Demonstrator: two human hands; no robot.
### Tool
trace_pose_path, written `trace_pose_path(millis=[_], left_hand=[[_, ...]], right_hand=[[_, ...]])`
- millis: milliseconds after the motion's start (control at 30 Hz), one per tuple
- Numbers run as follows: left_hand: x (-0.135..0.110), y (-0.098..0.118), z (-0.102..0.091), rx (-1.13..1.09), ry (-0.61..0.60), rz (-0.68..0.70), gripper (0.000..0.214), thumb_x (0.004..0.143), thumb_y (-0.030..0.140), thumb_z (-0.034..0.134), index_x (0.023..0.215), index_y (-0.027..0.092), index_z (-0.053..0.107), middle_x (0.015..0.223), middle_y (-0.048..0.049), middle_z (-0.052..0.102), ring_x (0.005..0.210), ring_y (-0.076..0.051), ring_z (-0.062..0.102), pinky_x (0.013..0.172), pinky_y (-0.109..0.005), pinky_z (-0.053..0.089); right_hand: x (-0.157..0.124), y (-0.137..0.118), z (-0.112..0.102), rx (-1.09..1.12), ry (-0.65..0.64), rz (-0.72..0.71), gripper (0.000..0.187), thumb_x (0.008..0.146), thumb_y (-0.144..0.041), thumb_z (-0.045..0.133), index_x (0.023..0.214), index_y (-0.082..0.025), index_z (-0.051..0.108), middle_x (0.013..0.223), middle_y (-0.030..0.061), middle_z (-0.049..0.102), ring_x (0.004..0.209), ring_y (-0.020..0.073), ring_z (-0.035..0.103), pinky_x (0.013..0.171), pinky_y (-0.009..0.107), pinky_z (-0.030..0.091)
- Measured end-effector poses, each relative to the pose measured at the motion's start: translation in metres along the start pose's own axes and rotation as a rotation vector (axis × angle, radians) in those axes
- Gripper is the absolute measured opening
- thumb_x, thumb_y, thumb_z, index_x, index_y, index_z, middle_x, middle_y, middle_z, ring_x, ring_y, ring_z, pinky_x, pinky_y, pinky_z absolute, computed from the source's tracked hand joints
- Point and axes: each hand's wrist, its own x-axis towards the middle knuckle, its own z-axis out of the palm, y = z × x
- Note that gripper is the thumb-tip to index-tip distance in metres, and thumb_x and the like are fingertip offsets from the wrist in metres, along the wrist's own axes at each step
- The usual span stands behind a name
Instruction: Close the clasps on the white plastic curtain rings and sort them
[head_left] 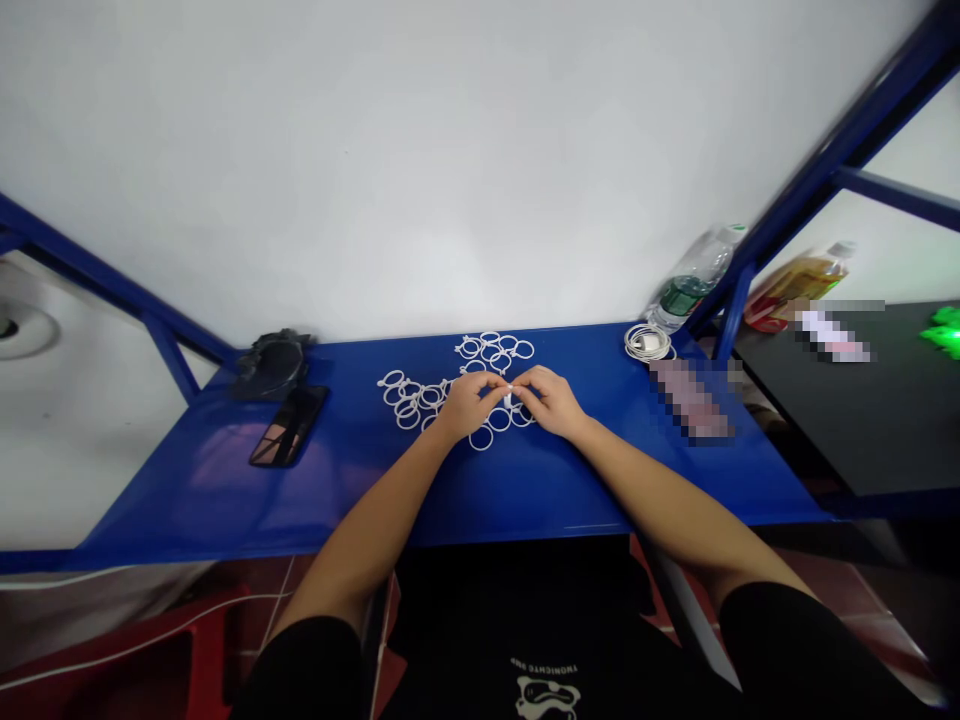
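My left hand point(474, 403) and my right hand point(553, 402) meet over the middle of the blue table point(525, 490). Thumb and fingertips of both are pinched on one small white plastic ring point(508, 400), seen nearly edge-on, with its upper part hidden by the fingers. Loose white rings, each with a small knob, lie around the hands: one group point(409, 395) to the left, another group point(491, 350) behind, and a few rings point(481, 438) in front, partly under my hands.
At the left lie a phone point(289, 428) and a black crumpled item point(274, 365). A coiled white cable with a charger point(647, 343), a water bottle point(686, 290) and a blurred-out object point(691, 400) are at the right. Blue frame bars rise on both sides, before a white wall.
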Motion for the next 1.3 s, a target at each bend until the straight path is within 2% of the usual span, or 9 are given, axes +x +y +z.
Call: trace_pose_path(millis=[200,300,433,633,800,933,1067,1200,1300], left_hand=[[0.000,-0.014,-0.022,0.132,0.011,0.127,0.005,0.096,0.026,0.071,0.092,0.023,0.073,0.112,-0.0077,0.081,0.109,-0.024,0.075,0.105,-0.047,0.056],[-0.002,-0.019,-0.027,0.168,-0.105,0.166,0.005,0.089,0.020,0.070,0.089,0.024,0.072,0.107,-0.0057,0.082,0.102,-0.024,0.077,0.103,-0.048,0.056],[-0.005,-0.017,-0.023,0.198,-0.226,0.208,0.011,0.086,0.019,0.067,0.090,0.025,0.075,0.096,-0.0032,0.082,0.091,-0.022,0.076,0.098,-0.045,0.056],[-0.003,-0.026,-0.017,0.274,-0.126,0.157,0.014,0.096,0.028,0.065,0.089,0.025,0.077,0.094,-0.0040,0.083,0.093,-0.024,0.076,0.096,-0.046,0.053],[-0.002,-0.038,-0.021,0.310,0.036,0.060,0.015,0.098,0.031,0.067,0.098,0.024,0.079,0.102,-0.0063,0.083,0.099,-0.027,0.076,0.097,-0.047,0.054],[-0.004,-0.026,-0.019,0.256,0.075,0.147,0.016,0.100,0.034,0.069,0.106,0.025,0.080,0.104,-0.0071,0.083,0.100,-0.025,0.075,0.097,-0.045,0.055],[-0.005,-0.013,-0.013,0.238,0.041,0.250,0.018,0.100,0.041,0.072,0.104,0.026,0.080,0.099,-0.0058,0.082,0.095,-0.023,0.076,0.097,-0.044,0.054],[-0.004,-0.013,-0.014,0.264,0.039,0.263,0.022,0.105,0.041,0.066,0.098,0.026,0.080,0.096,-0.0043,0.082,0.092,-0.021,0.075,0.096,-0.043,0.053],[-0.004,-0.014,-0.016,0.301,0.046,0.317,0.023,0.107,0.039,0.064,0.099,0.026,0.081,0.097,-0.0035,0.083,0.092,-0.020,0.075,0.095,-0.042,0.052]], right_hand=[[0.012,0.036,-0.006,-0.183,-0.038,0.061,0.038,0.111,-0.041,0.048,0.136,-0.024,0.071,0.137,0.0120,0.075,0.126,0.0311,0.067,0.113,0.055,0.050],[0.014,0.056,-0.002,-0.303,-0.111,0.210,0.044,0.108,-0.037,0.054,0.149,-0.026,0.064,0.155,0.0113,0.065,0.145,0.0384,0.055,0.122,0.067,0.038],[0.010,0.060,0.004,-0.393,-0.155,0.264,0.046,0.102,-0.031,0.063,0.148,-0.030,0.063,0.151,0.0103,0.068,0.145,0.0432,0.053,0.124,0.078,0.024],[0.009,0.055,-0.004,-0.468,-0.031,0.278,0.022,0.094,-0.026,0.074,0.116,-0.023,0.071,0.103,0.0133,0.081,0.101,0.0337,0.071,0.100,0.053,0.050],[0.007,0.044,-0.008,-0.171,0.020,0.345,0.035,0.095,-0.027,0.071,0.128,-0.022,0.063,0.092,0.0040,0.077,0.074,0.0224,0.070,0.073,0.035,0.053],[0.000,0.020,0.002,0.077,0.086,0.221,0.024,0.099,-0.039,0.070,0.117,-0.024,0.071,0.088,0.0018,0.078,0.069,0.0181,0.071,0.068,0.031,0.056],[-0.006,0.000,0.012,0.200,0.058,0.196,0.028,0.100,-0.043,0.069,0.120,-0.024,0.075,0.091,0.0034,0.082,0.072,0.0177,0.075,0.068,0.030,0.060],[-0.008,-0.010,0.011,0.239,-0.018,0.147,0.033,0.107,-0.040,0.058,0.131,-0.024,0.074,0.102,0.0049,0.084,0.084,0.0184,0.080,0.075,0.030,0.062],[-0.006,-0.012,0.007,0.185,-0.005,0.086,0.029,0.108,-0.039,0.059,0.124,-0.025,0.078,0.100,0.0044,0.084,0.082,0.0173,0.079,0.074,0.028,0.060]])
